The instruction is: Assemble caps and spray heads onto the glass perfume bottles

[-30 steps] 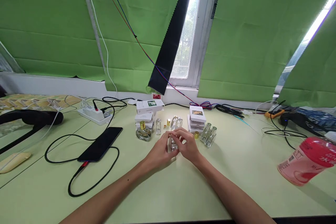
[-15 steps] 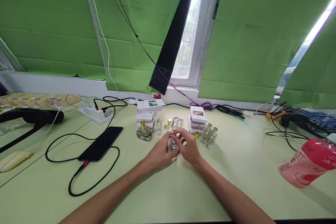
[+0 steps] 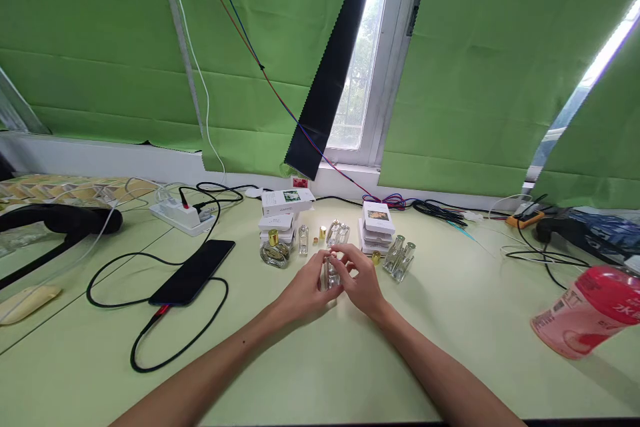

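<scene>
Between my two hands a clear glass perfume bottle [image 3: 332,278] stands on the table. My left hand [image 3: 311,280] is closed round its left side. The fingers of my right hand [image 3: 361,278] are bent together at the bottle's neck; they hide whatever is at the top. Just behind are more glass bottles [image 3: 339,233], a gold cap [image 3: 323,232] and a small gold ring [image 3: 315,240]. To the left are a round bottle with a gold cap [image 3: 275,252] and a slim clear bottle [image 3: 303,240]. Slim glass bottles [image 3: 399,259] lie to the right of my right hand.
White boxes are stacked at left [image 3: 278,221] and right [image 3: 377,219] behind the bottles. A black phone [image 3: 193,272] with a cable lies at left, near a white power strip [image 3: 186,217]. At far right a pink bottle [image 3: 583,313] stands tilted in view. Cables run along the wall.
Almost nothing differs. My right fingers have shifted very slightly at the bottle's neck, and the view has moved a touch.
</scene>
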Available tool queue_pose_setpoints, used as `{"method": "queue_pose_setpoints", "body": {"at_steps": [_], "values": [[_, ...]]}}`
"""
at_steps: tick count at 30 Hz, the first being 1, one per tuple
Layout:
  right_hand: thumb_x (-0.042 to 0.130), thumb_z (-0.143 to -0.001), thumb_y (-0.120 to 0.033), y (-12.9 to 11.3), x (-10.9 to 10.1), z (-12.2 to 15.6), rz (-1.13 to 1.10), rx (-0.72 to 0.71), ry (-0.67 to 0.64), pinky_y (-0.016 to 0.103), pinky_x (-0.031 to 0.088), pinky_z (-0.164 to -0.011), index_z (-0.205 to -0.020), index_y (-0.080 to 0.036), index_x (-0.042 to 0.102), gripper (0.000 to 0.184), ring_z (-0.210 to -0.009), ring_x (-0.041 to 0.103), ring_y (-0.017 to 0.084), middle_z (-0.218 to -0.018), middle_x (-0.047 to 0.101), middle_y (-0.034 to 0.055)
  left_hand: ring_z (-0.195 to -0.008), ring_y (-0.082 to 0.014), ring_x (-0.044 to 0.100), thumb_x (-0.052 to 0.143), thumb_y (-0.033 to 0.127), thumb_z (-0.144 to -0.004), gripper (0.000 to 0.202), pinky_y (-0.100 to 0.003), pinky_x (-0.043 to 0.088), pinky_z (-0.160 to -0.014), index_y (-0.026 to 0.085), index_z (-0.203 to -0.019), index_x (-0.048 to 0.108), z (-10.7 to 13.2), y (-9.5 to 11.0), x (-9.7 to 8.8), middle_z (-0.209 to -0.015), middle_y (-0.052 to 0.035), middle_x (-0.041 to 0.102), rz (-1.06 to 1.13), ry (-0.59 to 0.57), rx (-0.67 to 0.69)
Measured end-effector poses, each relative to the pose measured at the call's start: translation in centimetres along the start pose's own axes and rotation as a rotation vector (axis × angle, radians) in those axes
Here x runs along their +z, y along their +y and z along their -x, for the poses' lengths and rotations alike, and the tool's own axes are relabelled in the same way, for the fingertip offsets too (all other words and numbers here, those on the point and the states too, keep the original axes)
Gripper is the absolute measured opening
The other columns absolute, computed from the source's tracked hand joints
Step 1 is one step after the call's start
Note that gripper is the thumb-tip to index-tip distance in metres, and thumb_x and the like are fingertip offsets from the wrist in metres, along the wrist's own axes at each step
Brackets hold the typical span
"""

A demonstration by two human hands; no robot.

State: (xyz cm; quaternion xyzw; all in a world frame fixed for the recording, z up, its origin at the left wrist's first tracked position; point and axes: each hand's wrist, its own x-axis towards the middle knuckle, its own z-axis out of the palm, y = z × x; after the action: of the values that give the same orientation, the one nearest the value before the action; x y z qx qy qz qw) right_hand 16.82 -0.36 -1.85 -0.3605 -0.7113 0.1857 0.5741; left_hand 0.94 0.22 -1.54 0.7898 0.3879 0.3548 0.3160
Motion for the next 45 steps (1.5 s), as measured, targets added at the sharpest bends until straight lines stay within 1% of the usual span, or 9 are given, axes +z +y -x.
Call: {"method": "queue_pose_setpoints", "body": {"at_steps": [4, 7, 14, 19, 23, 32, 36, 42, 45], "values": [[0.057, -0.099, -0.027, 0.0, 0.1, 0.0, -0.033, -0.012, 0.008, 0.026, 0.052, -0.063, -0.099, -0.023, 0.072, 0.016, -0.082, 0.066, 0.017, -0.099, 0.071, 0.0065, -0.072, -0.0170, 0.059, 0.065, 0.039, -0.088, 0.042, -0.029, 0.046, -0.065, 0.018, -0.124, 0.054, 0.0, 0.0, -0.1, -0.095, -0.0033, 0.065, -0.006, -0.013, 0.009], [0.058, -0.098, -0.027, 0.2, 0.3, -0.1, -0.054, -0.009, 0.018, 0.026, 0.051, -0.063, -0.093, -0.022, 0.071, 0.015, -0.086, 0.067, 0.018, -0.096, 0.070, 0.0066, -0.072, -0.0169, 0.059, 0.065, 0.037, -0.088, 0.042, -0.029, 0.047, -0.066, 0.019, -0.124, 0.054, 0.0, 0.0, -0.1, -0.094, -0.0030, 0.064, 0.002, -0.018, 0.018], [0.058, -0.098, -0.029, 0.4, 0.4, -0.2, -0.048, -0.001, 0.025, 0.025, 0.049, -0.059, -0.084, -0.021, 0.066, 0.018, -0.078, 0.062, 0.016, -0.086, 0.064, 0.0044, -0.071, -0.0166, 0.058, 0.065, 0.033, -0.087, 0.042, -0.029, 0.047, -0.067, 0.018, -0.124, 0.056, 0.0, 0.2, 0.0, -0.089, -0.0016, 0.064, 0.004, -0.001, 0.022], [0.060, -0.096, -0.028, 0.2, 0.5, -0.4, -0.044, -0.011, 0.036, 0.024, 0.046, -0.056, -0.079, -0.020, 0.065, 0.019, -0.074, 0.060, 0.015, -0.084, 0.060, 0.0033, -0.070, -0.0158, 0.057, 0.064, 0.031, -0.087, 0.037, -0.028, 0.046, -0.067, 0.019, -0.121, 0.056, 0.0, 0.4, 0.0, -0.086, -0.0002, 0.063, 0.003, -0.003, 0.015], [0.060, -0.095, -0.026, 0.3, 0.6, -0.5, -0.039, -0.026, 0.055, 0.024, 0.044, -0.054, -0.075, -0.020, 0.063, 0.021, -0.071, 0.057, 0.014, -0.080, 0.058, 0.0025, -0.070, -0.0165, 0.057, 0.065, 0.031, -0.085, 0.037, -0.029, 0.046, -0.067, 0.018, -0.119, 0.056, 0.0, 0.4, 0.0, -0.083, 0.0004, 0.063, 0.004, -0.002, 0.005], [0.063, -0.092, -0.028, 0.3, 1.0, -0.8, -0.048, -0.018, 0.106, 0.024, 0.042, -0.052, -0.068, -0.020, 0.057, 0.026, -0.063, 0.051, 0.013, -0.074, 0.050, -0.0002, -0.071, -0.0171, 0.058, 0.065, 0.029, -0.084, 0.035, -0.029, 0.046, -0.066, 0.019, -0.117, 0.057, 0.0, 0.3, 0.1, -0.083, 0.0001, 0.063, 0.004, 0.000, 0.004], [0.063, -0.093, -0.028, 0.4, 1.1, -0.6, -0.024, -0.026, 0.122, 0.024, 0.042, -0.053, -0.069, -0.020, 0.059, 0.025, -0.064, 0.051, 0.013, -0.074, 0.051, 0.0001, -0.072, -0.0172, 0.058, 0.065, 0.026, -0.082, 0.036, -0.029, 0.047, -0.067, 0.018, -0.117, 0.057, -0.1, 0.2, 0.1, -0.085, -0.0005, 0.064, 0.000, 0.015, 0.013], [0.061, -0.095, -0.028, 0.5, 0.9, -0.2, 0.023, -0.032, 0.100, 0.024, 0.046, -0.055, -0.085, -0.021, 0.067, 0.013, -0.066, 0.055, 0.013, -0.079, 0.057, 0.0012, -0.076, -0.0172, 0.059, 0.063, 0.029, -0.085, 0.040, -0.028, 0.047, -0.066, 0.019, -0.123, 0.055, -0.1, 0.3, 0.0, -0.099, -0.0036, 0.066, 0.000, -0.008, 0.020], [0.062, -0.095, -0.026, 0.3, 0.9, -0.1, 0.051, -0.021, 0.100, 0.024, 0.046, -0.056, -0.090, -0.022, 0.068, 0.009, -0.065, 0.056, 0.013, -0.081, 0.059, 0.0011, -0.077, -0.0179, 0.060, 0.064, 0.030, -0.086, 0.040, -0.029, 0.047, -0.067, 0.018, -0.123, 0.056, 0.0, 0.3, 0.0, -0.098, -0.0043, 0.066, 0.009, -0.004, 0.019]]}}
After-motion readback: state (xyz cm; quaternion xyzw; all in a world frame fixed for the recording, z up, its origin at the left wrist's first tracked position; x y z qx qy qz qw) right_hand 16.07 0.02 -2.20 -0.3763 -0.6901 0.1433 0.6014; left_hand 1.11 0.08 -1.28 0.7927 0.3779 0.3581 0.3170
